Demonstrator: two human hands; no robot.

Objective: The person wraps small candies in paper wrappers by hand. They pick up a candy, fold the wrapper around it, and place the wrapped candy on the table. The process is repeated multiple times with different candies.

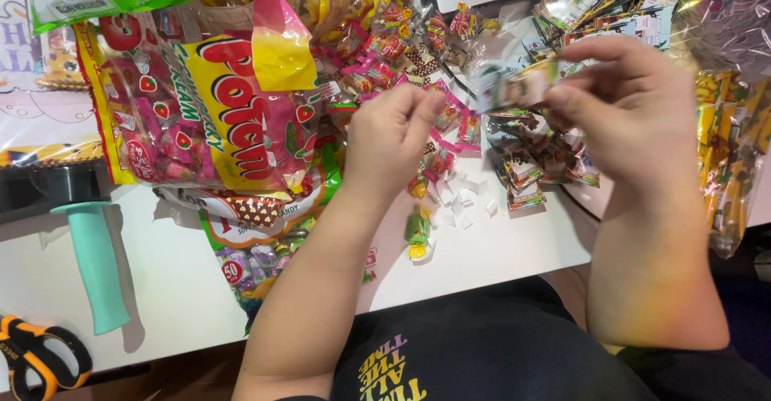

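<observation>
My right hand (634, 108) is raised over the table and pinches a small wrapped sweet packet (514, 83) between thumb and fingers. My left hand (393, 132) hovers just left of it, fingers curled together at the packet's blurred left end; whether it grips the packet I cannot tell. Under the hands lie a pile of small flat sweet packets (534, 164) and loose pink-wrapped candies (385, 43).
A big yellow and pink candy bag (217, 104) lies at the left on the white table (498, 248). A teal handle (96, 260) and orange-black scissors (36, 357) sit near the front left edge. Yellow candy bags (731, 160) lie right. Small white paper scraps (462, 204) lie between my forearms.
</observation>
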